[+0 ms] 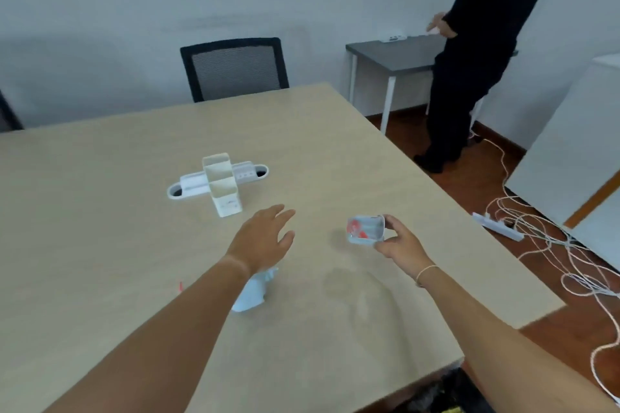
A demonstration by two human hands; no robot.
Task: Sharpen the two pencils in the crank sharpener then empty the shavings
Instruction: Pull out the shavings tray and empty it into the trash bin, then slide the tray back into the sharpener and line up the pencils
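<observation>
My right hand [401, 241] holds a small clear shavings tray [365, 230] with red shavings inside, lifted just above the beige table [369, 151]. My left hand [265, 240] hovers open, palm down, over the table's middle, holding nothing. Under my left forearm lies the pale blue crank sharpener [253, 290], partly hidden by the arm. A small red tip of a pencil [180, 286] shows to the left of the forearm. The other pencil is not visible.
A white two-compartment holder [223, 184] stands on a white cable port [188, 184] mid-table. A black mesh chair [235, 69] is at the far edge. A person in black [476, 54] stands by a grey side table [392, 55]. White cables [550, 238] lie on the floor to the right.
</observation>
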